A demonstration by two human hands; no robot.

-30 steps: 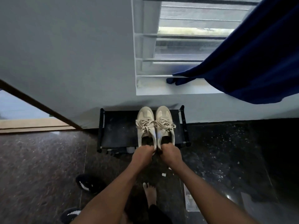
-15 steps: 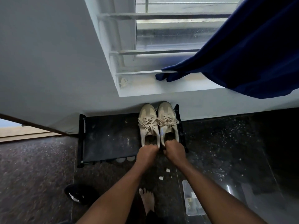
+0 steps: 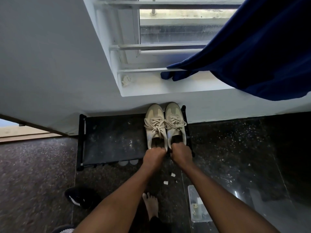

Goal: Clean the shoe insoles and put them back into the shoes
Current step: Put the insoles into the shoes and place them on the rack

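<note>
Over the last second I have slid the pair along the black fabric-topped shoe rack (image 3: 114, 140). They stood a little in from its right end, and now the right beige lace-up sneaker (image 3: 175, 121) lies against the right rail. Both toes reach the rack's back edge under the white wall (image 3: 50, 64). My grip has not changed.

My left hand (image 3: 154, 157) is clenched on the heel of the left beige lace-up sneaker (image 3: 155, 125), with its fingers (image 3: 161, 149) curled over the heel rim. My right hand (image 3: 180, 153) grips the heel of the right sneaker the same way, knuckles up and fingers hooked into the opening. The two hands are just beside each other at the rack's front edge.

The sneakers stand upright and touch side by side, toes away from me, in the right back corner of the rack.

I take this as parking the pair, which would put the task near its end. That only holds if the insoles are already inside. Both openings are dark ahead of my fingers, so I cannot tell.
</note>
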